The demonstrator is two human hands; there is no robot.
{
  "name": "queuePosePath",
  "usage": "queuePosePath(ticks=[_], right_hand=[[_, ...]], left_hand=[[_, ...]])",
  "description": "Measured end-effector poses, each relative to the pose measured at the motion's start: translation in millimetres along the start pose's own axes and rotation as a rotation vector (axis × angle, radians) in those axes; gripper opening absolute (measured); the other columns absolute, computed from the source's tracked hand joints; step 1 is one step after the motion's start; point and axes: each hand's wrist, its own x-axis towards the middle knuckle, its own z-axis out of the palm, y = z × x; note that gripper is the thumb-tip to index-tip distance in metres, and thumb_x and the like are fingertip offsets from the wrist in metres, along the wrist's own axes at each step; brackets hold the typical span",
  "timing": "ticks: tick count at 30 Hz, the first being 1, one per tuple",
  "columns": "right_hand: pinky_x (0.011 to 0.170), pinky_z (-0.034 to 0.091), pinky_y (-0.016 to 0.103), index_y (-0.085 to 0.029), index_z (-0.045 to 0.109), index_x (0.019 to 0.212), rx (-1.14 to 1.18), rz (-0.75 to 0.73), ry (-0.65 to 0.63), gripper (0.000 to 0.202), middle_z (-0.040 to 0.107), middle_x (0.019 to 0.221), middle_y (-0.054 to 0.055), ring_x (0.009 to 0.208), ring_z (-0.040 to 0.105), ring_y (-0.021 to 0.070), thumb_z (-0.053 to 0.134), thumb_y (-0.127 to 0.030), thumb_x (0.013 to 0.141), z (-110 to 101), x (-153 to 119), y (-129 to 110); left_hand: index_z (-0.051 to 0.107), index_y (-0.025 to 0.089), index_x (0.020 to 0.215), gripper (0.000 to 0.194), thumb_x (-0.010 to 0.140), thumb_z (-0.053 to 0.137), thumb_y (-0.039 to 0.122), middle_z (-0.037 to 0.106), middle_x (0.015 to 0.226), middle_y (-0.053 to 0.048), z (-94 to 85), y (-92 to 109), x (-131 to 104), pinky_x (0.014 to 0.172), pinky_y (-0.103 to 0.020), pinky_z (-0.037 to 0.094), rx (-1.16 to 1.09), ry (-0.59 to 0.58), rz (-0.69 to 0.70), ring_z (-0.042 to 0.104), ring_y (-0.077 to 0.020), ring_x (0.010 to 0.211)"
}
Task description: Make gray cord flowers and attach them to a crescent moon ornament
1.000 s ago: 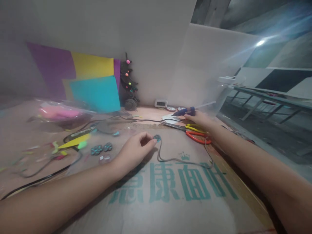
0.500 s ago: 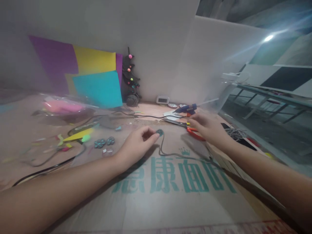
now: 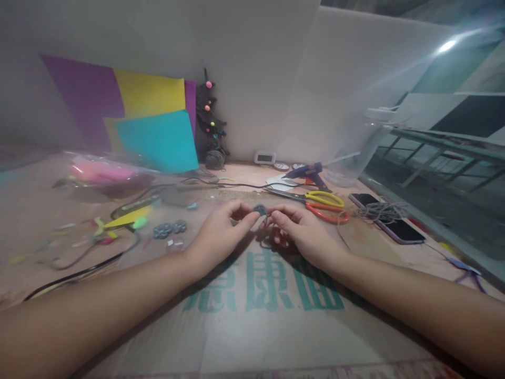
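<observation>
Thumb and fingers of my left hand [image 3: 224, 229] are closed on the edge of a small, dark grey-green coil of cord [image 3: 259, 209]. On its other side my right hand [image 3: 305, 231] pinches the grey cord [image 3: 265, 218] where it leaves the coil. Part of this cord is hidden behind the right fingers. Two similar flower-like cord pieces, one larger [image 3: 161, 230] and one smaller [image 3: 180, 226], lie left of my left hand. Scissors with one yellow and one red handle [image 3: 325, 200] rest just beyond my right hand.
Behind the scissors stands a blue glue gun [image 3: 307, 171]. To the right, a loose grey cord bundle [image 3: 382, 210] lies across phones [image 3: 402, 231]. Coloured sheets [image 3: 158, 142] and a decorated dark tree [image 3: 213, 126] lean at the wall. A pink bag [image 3: 102, 172] sits left.
My right hand has come away from the scissors, moving left to the coil, and now pinches its cord. The scissor handles and phones are uncovered. My left hand keeps its place.
</observation>
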Motion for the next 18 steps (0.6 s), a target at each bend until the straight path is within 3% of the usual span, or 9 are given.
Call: queuePosePath(ticks=[6, 13, 18], right_hand=[[0.036, 0.03, 0.018, -0.019, 0.064, 0.093, -0.012, 0.022, -0.005, 0.029, 0.058, 0.058, -0.006, 0.041, 0.044, 0.0057, 0.075, -0.04, 0.077, 3, 0, -2], [0.041, 0.035, 0.018, -0.018, 0.061, 0.083, -0.058, -0.038, 0.031, 0.035, 0.063, 0.063, -0.003, 0.047, 0.051, 0.007, 0.076, -0.048, 0.074, 2, 1, -2], [0.043, 0.036, 0.019, -0.018, 0.058, 0.083, -0.099, -0.093, 0.031, 0.032, 0.063, 0.064, -0.004, 0.046, 0.047, 0.006, 0.072, -0.048, 0.08, 0, -1, -3]], left_hand=[[0.061, 0.019, 0.075, 0.019, 0.087, 0.058, 0.034, 0.067, 0.075, -0.001, 0.7, 3, -1, 0.073, -0.03, 0.046, 0.037, -0.037, 0.004, 0.062, -0.0194, 0.076], [0.061, 0.019, 0.076, 0.022, 0.088, 0.058, 0.037, 0.064, 0.073, 0.0, 4.0, -5, -1, 0.065, -0.027, 0.043, -0.049, -0.159, -0.036, 0.06, -0.0173, 0.071], [0.063, 0.018, 0.094, 0.018, 0.086, 0.062, 0.034, 0.069, 0.092, -0.004, 6.7, -10, 2, 0.076, -0.03, 0.048, -0.124, -0.138, -0.043, 0.064, -0.0187, 0.085]])
